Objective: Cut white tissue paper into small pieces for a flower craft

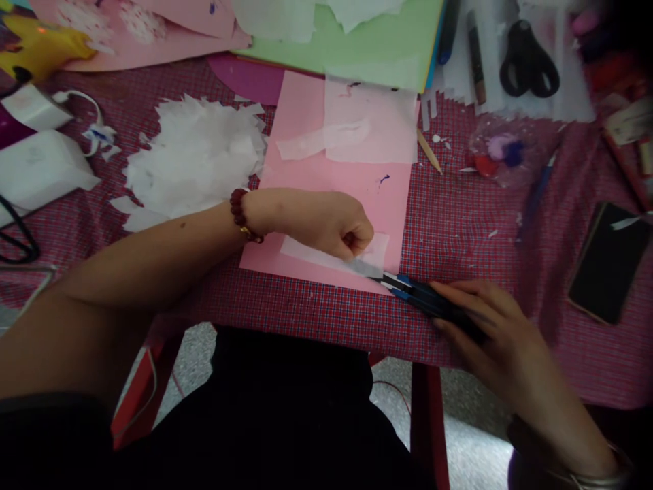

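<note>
My left hand (339, 221), closed, pinches the end of a small white paper strip (368, 267) near the front edge of a pink sheet (390, 204). Fingers of my right hand (490, 327) wrap round a black and blue utility knife (423, 297). Its metal tip points left and meets the strip just beside my left fingertips. Beneath my left hand, another white paper piece (306, 253) lies on the pink sheet. Farther up the sheet rests a thin translucent paper (385, 136) with a torn strip (300, 144) overlapping it.
Left of the pink sheet is a heap of white paper pieces (196, 153). Black-handled scissors (528, 61), a marker (475, 58) and a pencil (430, 151) lie at the upper right. A phone (609, 262) sits far right; white adapters (43, 167) stand left.
</note>
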A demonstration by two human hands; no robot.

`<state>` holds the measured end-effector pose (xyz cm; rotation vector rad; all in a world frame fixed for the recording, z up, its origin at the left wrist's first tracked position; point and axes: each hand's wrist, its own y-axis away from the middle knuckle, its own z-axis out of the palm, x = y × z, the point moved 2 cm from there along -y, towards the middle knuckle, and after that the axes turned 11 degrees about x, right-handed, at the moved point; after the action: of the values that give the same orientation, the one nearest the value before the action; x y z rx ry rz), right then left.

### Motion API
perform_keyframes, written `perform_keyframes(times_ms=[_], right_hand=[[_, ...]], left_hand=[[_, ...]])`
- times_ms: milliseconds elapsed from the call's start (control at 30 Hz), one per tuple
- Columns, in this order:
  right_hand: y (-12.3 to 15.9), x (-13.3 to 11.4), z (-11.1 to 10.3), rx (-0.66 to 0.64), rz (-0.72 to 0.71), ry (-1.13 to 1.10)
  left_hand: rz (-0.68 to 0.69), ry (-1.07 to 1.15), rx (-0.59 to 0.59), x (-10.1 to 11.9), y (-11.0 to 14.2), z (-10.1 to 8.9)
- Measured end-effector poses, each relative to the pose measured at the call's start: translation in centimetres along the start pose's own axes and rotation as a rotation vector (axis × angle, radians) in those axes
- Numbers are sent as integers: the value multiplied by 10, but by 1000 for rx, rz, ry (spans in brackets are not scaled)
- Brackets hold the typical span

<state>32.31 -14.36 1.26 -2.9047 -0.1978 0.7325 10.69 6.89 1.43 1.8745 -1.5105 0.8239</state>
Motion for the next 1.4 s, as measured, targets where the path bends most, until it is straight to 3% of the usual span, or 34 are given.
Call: perform_keyframes(times_ms=[233,433,733,1133,1400], right_hand=[[-11,0,5,12,-53,16],[-9,-1,4,3,-42,-5],[-8,-1,2,-15,-35,-10],[21,-9,4,-15,87,-57],[19,-5,5,32,89,-62]], left_hand=[[-24,-56,-16,8,2,0],[33,-58,-21,5,4,-2],[-15,-129,-6,5,1,-2],[12,-197,4,7,1,3],[-7,-224,-25,7,-2,2]])
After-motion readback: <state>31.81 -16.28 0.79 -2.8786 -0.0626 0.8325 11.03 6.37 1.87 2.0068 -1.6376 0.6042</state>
